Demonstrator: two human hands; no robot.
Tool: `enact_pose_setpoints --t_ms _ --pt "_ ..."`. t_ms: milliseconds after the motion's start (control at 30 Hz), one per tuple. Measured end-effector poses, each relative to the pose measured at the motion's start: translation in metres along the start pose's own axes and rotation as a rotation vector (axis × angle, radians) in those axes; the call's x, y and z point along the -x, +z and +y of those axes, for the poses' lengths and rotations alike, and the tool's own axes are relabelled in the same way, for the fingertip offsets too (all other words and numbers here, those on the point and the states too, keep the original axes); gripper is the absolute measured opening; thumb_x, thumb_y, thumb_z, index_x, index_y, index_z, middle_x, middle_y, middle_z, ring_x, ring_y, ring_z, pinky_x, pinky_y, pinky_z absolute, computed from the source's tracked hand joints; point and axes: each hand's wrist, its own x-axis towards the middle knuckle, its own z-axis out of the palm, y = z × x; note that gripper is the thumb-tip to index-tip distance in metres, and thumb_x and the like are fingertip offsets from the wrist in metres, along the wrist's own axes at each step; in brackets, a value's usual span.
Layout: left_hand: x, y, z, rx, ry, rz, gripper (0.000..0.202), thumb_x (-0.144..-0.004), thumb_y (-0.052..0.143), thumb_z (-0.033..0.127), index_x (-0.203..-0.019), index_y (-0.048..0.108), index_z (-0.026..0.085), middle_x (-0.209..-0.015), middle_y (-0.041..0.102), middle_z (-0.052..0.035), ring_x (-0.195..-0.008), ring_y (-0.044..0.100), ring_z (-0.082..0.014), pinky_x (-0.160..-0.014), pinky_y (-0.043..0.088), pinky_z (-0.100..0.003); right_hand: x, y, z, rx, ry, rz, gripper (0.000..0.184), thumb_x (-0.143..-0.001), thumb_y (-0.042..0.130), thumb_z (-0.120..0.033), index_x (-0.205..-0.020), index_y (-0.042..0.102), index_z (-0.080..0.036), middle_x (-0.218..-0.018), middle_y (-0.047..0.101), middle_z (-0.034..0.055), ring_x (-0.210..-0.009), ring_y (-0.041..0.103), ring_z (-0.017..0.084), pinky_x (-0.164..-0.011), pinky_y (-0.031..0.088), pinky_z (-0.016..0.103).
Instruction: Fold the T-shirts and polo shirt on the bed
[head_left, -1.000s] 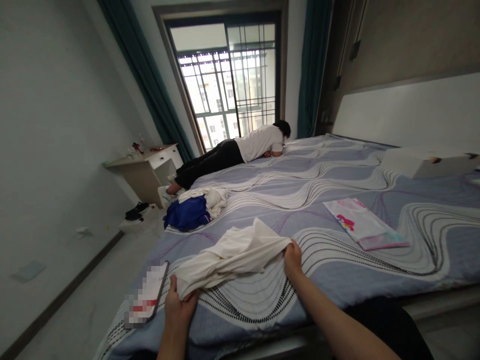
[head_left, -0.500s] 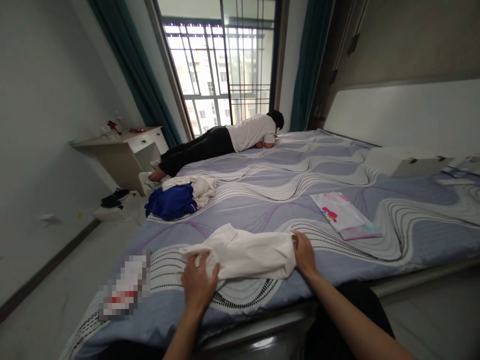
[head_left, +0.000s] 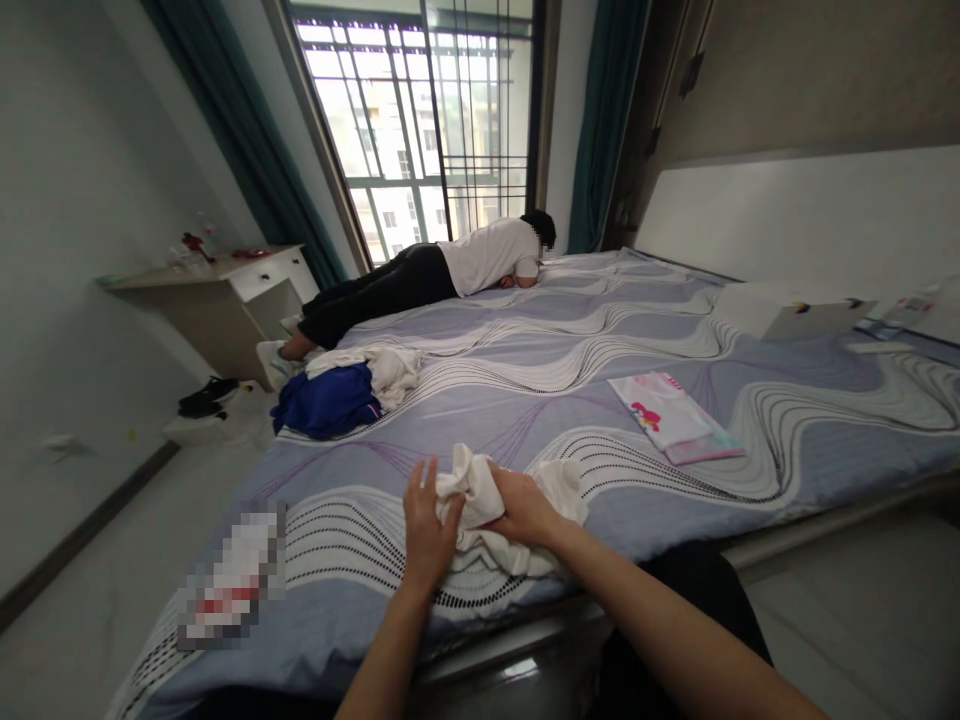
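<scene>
A white garment [head_left: 564, 488] lies bunched up on the near side of the bed, its exact kind hidden by the folds. My right hand [head_left: 521, 508] reaches over it and grips a fold, with the fingertips partly hidden in the cloth. At the garment's left end, my left hand [head_left: 431, 525] has the cloth between its thumb and raised fingers. Both hands are close together near the bed's front edge.
The patterned bed [head_left: 517, 400] bears a blue garment [head_left: 326, 398] beside white clothes [head_left: 394, 375], a printed packet [head_left: 667, 415], a blurred item [head_left: 236, 580] and a white box [head_left: 787, 310]. A person [head_left: 480, 260] lies across the far side. A desk [head_left: 202, 300] stands left.
The white garment was spread lengthwise between my hands and is now gathered into a bunch. My right hand has moved left, onto its middle; my left hand has shifted slightly right.
</scene>
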Motion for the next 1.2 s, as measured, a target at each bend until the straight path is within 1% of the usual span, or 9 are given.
enact_pose_setpoints --t_ms 133,233,367,500,667,800,933,1067,1200 --pt "0.029 0.013 -0.026 -0.295 -0.117 0.022 0.077 -0.074 0.067 0.058 -0.132 0.054 0.008 -0.149 0.043 -0.0261 -0.148 0.02 -0.0435 -0.118 0.016 -0.063 0.008 0.026 0.016 -0.074 0.213 0.157 0.024 -0.085 0.055 -0.029 -0.107 0.06 -0.02 -0.101 0.07 0.008 -0.097 0.063 0.026 -0.091 0.044 0.039" --pt "0.032 0.008 -0.029 -0.189 -0.127 -0.106 0.06 -0.074 0.067 0.055 -0.119 0.063 0.016 -0.134 0.06 -0.0186 -0.141 0.038 -0.0391 -0.114 0.03 -0.056 0.005 0.023 0.008 -0.29 0.368 0.409 0.009 -0.082 0.046 -0.024 -0.087 0.053 -0.023 -0.079 0.063 0.0007 -0.078 0.059 0.02 -0.074 0.045 0.03" --pt "0.012 -0.025 0.0 0.052 -0.187 -0.087 0.03 -0.083 0.06 0.051 -0.088 0.067 0.023 -0.081 0.07 -0.0035 -0.087 0.066 -0.0255 -0.084 0.052 -0.038 -0.001 -0.016 -0.023 -0.43 0.337 0.604 0.009 -0.077 0.046 -0.025 -0.086 0.048 -0.024 -0.075 0.054 -0.0029 -0.068 0.051 0.017 -0.064 0.042 0.026" --pt "-0.008 -0.063 0.034 0.127 0.012 0.252 0.026 -0.081 0.066 0.047 -0.097 0.066 0.025 -0.111 0.068 -0.0044 -0.107 0.061 -0.0248 -0.098 0.046 -0.037 -0.001 -0.073 -0.025 -0.224 0.239 0.722 0.013 -0.077 0.046 -0.024 -0.09 0.047 -0.024 -0.075 0.053 -0.0033 -0.069 0.052 0.017 -0.066 0.042 0.026" --pt "-0.002 -0.052 0.005 -0.169 -0.104 0.202 0.079 -0.072 0.069 0.058 -0.134 0.05 0.014 -0.141 0.049 -0.0203 -0.135 0.041 -0.0373 -0.114 0.031 -0.055 0.011 -0.115 0.039 0.372 0.637 0.339 0.017 -0.087 0.044 -0.022 -0.097 0.058 -0.02 -0.073 0.062 0.0052 -0.068 0.06 0.023 -0.063 0.04 0.031" --pt "0.021 -0.015 -0.033 -0.381 -0.212 -0.091 0.07 -0.069 0.069 0.059 -0.12 0.062 0.012 -0.139 0.05 -0.0242 -0.139 0.035 -0.0454 -0.114 0.021 -0.066 0.027 -0.107 0.073 0.629 0.808 -0.008 0.023 -0.081 0.05 -0.008 -0.095 0.067 -0.015 -0.087 0.068 0.0177 -0.08 0.066 0.029 -0.068 0.044 0.035" --pt "0.025 -0.002 -0.031 -0.291 -0.079 -0.171 0.052 -0.076 0.064 0.055 -0.112 0.067 0.019 -0.121 0.063 -0.0162 -0.123 0.053 -0.0366 -0.11 0.035 -0.058 0.01 -0.082 0.066 0.607 0.448 0.148 0.046 -0.08 0.047 -0.004 -0.122 0.063 -0.014 -0.116 0.065 0.0207 -0.106 0.063 0.03 -0.09 0.046 0.04" --pt "0.018 -0.011 -0.018 -0.25 -0.324 0.011 0.065 -0.074 0.063 0.059 -0.121 0.061 0.013 -0.114 0.064 -0.0182 -0.113 0.061 -0.0355 -0.101 0.045 -0.051 -0.035 -0.056 0.058 0.373 0.109 0.099 0.055 -0.082 0.058 -0.017 -0.137 0.053 -0.019 -0.138 0.058 0.015 -0.131 0.049 0.03 -0.108 0.036 0.048" --pt "0.016 -0.035 -0.006 -0.058 -0.419 -0.341 0.045 -0.069 0.069 0.053 -0.097 0.07 0.018 -0.098 0.073 -0.0129 -0.099 0.067 -0.0343 -0.093 0.05 -0.046 -0.055 -0.035 0.054 0.278 0.06 -0.21 0.067 -0.063 0.079 -0.023 -0.128 0.061 -0.023 -0.126 0.068 0.0124 -0.12 0.059 0.032 -0.103 0.04 0.049"
